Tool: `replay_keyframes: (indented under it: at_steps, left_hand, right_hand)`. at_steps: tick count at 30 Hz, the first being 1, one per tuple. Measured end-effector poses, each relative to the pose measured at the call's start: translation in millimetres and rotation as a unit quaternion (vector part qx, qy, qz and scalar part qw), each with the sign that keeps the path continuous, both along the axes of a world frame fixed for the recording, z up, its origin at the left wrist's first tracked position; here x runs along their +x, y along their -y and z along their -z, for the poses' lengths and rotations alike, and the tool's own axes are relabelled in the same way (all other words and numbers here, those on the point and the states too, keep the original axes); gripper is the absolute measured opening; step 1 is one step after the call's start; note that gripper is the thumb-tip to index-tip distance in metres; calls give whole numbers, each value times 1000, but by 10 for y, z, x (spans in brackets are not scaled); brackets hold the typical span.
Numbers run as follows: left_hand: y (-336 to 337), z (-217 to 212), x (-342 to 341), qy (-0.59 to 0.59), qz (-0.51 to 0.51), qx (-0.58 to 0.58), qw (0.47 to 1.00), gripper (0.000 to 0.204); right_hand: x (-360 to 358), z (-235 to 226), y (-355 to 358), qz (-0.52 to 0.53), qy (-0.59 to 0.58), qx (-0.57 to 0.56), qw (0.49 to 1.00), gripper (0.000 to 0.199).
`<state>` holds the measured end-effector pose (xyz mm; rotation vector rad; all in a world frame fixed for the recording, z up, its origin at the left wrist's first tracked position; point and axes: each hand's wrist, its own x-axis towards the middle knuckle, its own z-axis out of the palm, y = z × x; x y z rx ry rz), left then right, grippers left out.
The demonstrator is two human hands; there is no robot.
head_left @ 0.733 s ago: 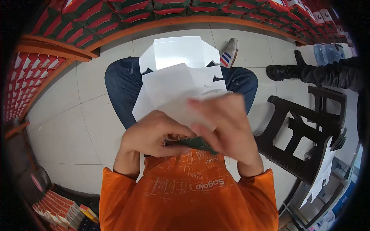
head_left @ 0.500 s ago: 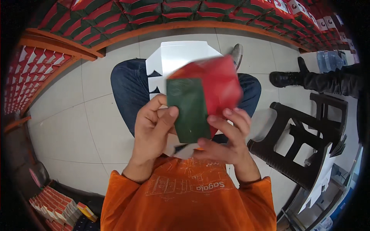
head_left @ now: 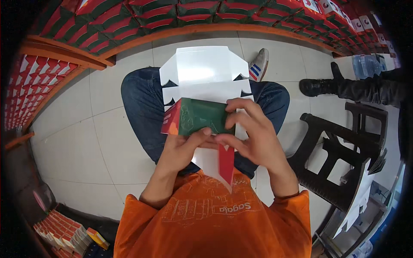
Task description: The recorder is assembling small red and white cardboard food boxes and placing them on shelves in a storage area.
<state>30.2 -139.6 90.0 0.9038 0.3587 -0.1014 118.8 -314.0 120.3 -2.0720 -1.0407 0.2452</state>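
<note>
Left hand [head_left: 180, 150] and right hand [head_left: 258, 139] grip the green-and-red folding carton [head_left: 204, 112], seemingly mid-fold, its hanging red flap [head_left: 226, 164] apparently wanting tucking!

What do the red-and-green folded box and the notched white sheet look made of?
Red-and-green folded box: probably coated card, judging by crisp creases and thin flap edges. Notched white sheet: likely glossy card; bright sheen, clean-cut notches.

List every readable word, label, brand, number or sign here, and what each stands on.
Orange shirt: one pale printed word near line drawings; wording not repeated here.
Held red-and-green box: small pale marks on its red end, too small to read.
Red-and-white boxes at upper right: printing too small to read.
White cardboard: no text visible.
</note>
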Motion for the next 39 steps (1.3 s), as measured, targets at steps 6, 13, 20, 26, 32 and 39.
replay_keyframes:
  at_steps: [6, 13, 20, 26, 32, 39]
  left_hand:
    - [-27, 346, 397, -12, -16, 137, 990, 30]
    - [-35, 446, 253, 167, 2, 424, 890, 41]
    - [-1333, 522, -1, 182, 253, 11, 950, 66]
    - [-771, 473, -198, 185, -52, 71, 979, 95]
    - [-306, 144, 138, 145, 161, 21, 976, 109]
    - [-298, 123, 115, 158, 112, 123, 973, 111]
  right_hand:
    - [118, 450, 109, 77, -142, 282, 946, 51]
    - [306, 190, 27, -26, 113, -44, 992, 87]
    - [284, 245, 134, 47, -18, 107, 993, 80]
    - [-76, 759, 80, 190, -470, 262, 821, 28]
    - [-125, 337, -331, 204, 34, 178, 962, 69]
    - [-145, 409, -261, 222, 188, 141, 946, 74]
